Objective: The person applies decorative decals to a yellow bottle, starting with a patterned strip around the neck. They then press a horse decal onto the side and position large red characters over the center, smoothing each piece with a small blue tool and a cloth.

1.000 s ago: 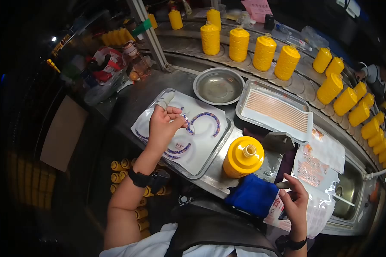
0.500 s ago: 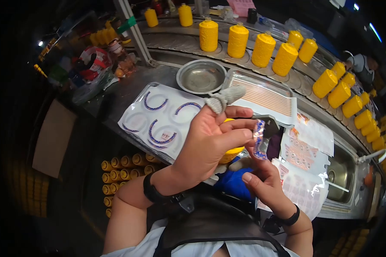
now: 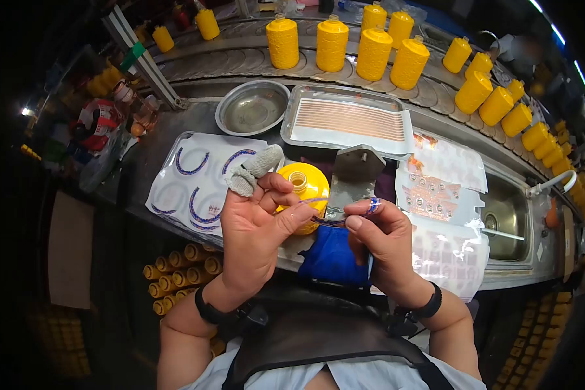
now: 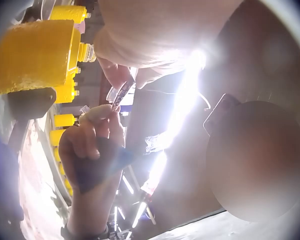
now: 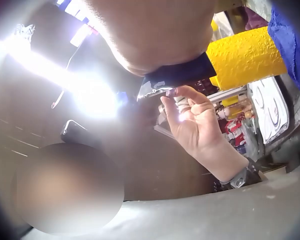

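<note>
Between both hands, in front of the chest, stretches a thin curved decal strip [image 3: 329, 223] with a blue, patterned surface. The left hand [image 3: 253, 237] pinches one end between thumb and finger, and a grey cloth cover [image 3: 257, 170] wraps one of its fingers. At the other end the right hand [image 3: 387, 244] pinches the strip, part of which bends up by its fingertip. The left wrist view also shows the strip [image 4: 122, 94] between the fingertips. Just behind the hands stands a yellow bottle [image 3: 313, 184] with an open neck, partly hidden by the left hand.
A tray [image 3: 187, 136] with curved decals on white paper lies left. Behind are a metal bowl [image 3: 222, 116] and a tray of striped strips [image 3: 289, 133]. A blue cloth [image 3: 335, 257] lies below the hands, printed sheets [image 3: 445, 250] and a sink [image 3: 504, 227] right. Yellow bottles line the conveyor [image 3: 240, 60].
The left hand has lifted a strip from the left tray and brought it right to the middle. The right hand has come up and now pinches the strip's other end.
</note>
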`<state>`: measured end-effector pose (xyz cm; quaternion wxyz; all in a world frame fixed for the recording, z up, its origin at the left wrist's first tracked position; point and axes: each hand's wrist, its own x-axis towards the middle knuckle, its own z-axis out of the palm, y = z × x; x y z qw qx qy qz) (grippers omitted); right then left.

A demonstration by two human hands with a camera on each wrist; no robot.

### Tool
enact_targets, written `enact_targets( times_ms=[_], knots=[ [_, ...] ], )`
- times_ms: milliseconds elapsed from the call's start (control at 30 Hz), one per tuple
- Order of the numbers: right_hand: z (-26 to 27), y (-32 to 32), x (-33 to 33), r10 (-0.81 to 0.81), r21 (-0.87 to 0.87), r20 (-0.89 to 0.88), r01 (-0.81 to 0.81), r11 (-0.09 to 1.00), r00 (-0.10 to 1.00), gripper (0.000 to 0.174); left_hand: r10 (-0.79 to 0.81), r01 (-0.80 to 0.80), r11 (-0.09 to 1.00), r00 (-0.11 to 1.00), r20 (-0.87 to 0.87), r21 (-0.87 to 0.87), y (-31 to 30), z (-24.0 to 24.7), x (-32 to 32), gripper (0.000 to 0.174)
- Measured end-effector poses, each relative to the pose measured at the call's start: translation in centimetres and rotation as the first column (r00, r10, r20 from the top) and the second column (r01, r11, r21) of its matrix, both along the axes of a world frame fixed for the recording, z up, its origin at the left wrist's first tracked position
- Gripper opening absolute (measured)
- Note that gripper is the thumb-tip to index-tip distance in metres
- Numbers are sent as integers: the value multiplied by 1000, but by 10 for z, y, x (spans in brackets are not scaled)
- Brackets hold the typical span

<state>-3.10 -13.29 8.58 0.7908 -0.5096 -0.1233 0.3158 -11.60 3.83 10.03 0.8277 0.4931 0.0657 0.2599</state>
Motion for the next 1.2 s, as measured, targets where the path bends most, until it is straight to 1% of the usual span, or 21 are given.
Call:
enact_targets(
  times_ms=[133,200,233,333,433,467,500,533,567,633,667,700,767,867,933,967,1067,1133,1167,1200],
  knots=[
    [-3,15,-11,-31,-1,174,32,999,984,19,122,-122,990,992,4,67,9,-8,-7,63],
    [-9,23,-12,-39,-22,278,47,999,960,19,148,-148,988,989,-9,55,13,-10,-10,64],
    [-11,33,-9,-34,-58,314,55,997,949,19,165,-164,985,986,-20,47,22,-10,-9,65],
    [-20,26,-10,-24,-144,444,98,985,896,19,223,-221,958,975,9,184,18,-29,-13,65],
    [-32,16,-4,-14,-218,536,154,964,844,19,250,-254,937,967,47,239,9,-50,-12,64],
    [-32,33,6,12,-257,534,148,955,846,19,248,-240,942,969,-2,236,27,-50,-5,62],
    [-35,31,10,26,-276,552,154,949,833,19,261,-249,926,965,-4,284,23,-52,-3,61],
    [-36,34,11,-34,-201,550,172,964,834,20,271,-254,909,963,-4,330,21,-53,-2,60],
    [-34,32,11,-44,-198,523,172,965,851,19,283,-261,889,959,-1,376,17,-55,0,59],
    [-23,33,9,-63,-198,468,174,965,882,17,285,-264,878,959,6,399,16,-62,2,57],
    [-27,34,9,-78,-183,469,183,966,880,17,286,-265,872,958,10,411,16,-65,2,57],
    [-31,54,4,-94,-178,475,200,964,875,16,279,-260,882,960,9,393,33,-67,-3,56],
    [-34,58,4,-110,-163,473,209,964,874,14,280,-260,888,960,3,378,33,-71,-2,54],
    [-35,61,3,-115,-164,457,210,964,882,14,285,-267,872,958,19,410,35,-75,-2,56],
    [-34,63,1,-128,-168,436,220,961,891,14,267,-257,879,963,32,401,41,-75,-2,60],
    [-34,62,1,-120,-183,460,226,957,880,14,257,-251,882,966,39,398,42,-74,-2,62],
    [-36,56,2,-110,-208,517,249,946,849,15,232,-233,920,972,39,315,40,-72,0,69],
    [-38,55,4,-114,-207,539,262,943,835,15,193,-195,954,981,34,228,41,-68,2,71],
    [-46,69,7,-110,-209,551,264,942,827,15,175,-177,968,984,29,179,56,-70,4,71],
    [-51,69,9,-108,-205,567,266,942,817,16,165,-167,972,986,27,165,56,-69,6,72]
  ],
)
